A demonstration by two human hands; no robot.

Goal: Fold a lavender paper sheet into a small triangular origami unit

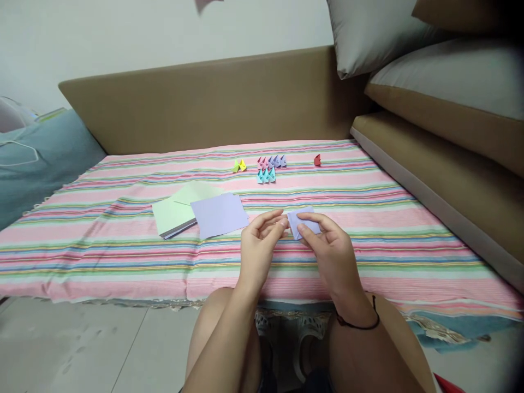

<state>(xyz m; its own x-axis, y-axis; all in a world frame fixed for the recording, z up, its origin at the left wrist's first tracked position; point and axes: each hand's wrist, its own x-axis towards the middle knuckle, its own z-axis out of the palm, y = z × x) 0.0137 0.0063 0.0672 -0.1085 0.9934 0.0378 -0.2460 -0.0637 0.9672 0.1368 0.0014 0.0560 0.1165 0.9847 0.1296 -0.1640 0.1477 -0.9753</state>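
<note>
A small folded piece of purple paper [302, 217] is up in front of me, above the striped cloth. My right hand [327, 240] grips its right part between thumb and fingers. At the paper's left edge, the thumb and fingertips of my left hand [264, 232] are pinched together on it. A flat purple sheet [219, 215] lies left of my hands, partly over a stack of pale green paper [172, 215]. Farther back stand small folded paper figures: purple ones [278, 161], pink ones [262, 162], turquoise ones [266, 175], a yellow one [243, 165], a green one [236, 167] and a red one [317, 160].
The striped cloth [102, 234] covers the seat, which has a brown backrest [213, 103]. Grey and brown cushions [442, 87] are piled at the right. Blue fabric [41, 153] with a white cord is at the far left. Tiled floor [82, 344] shows below.
</note>
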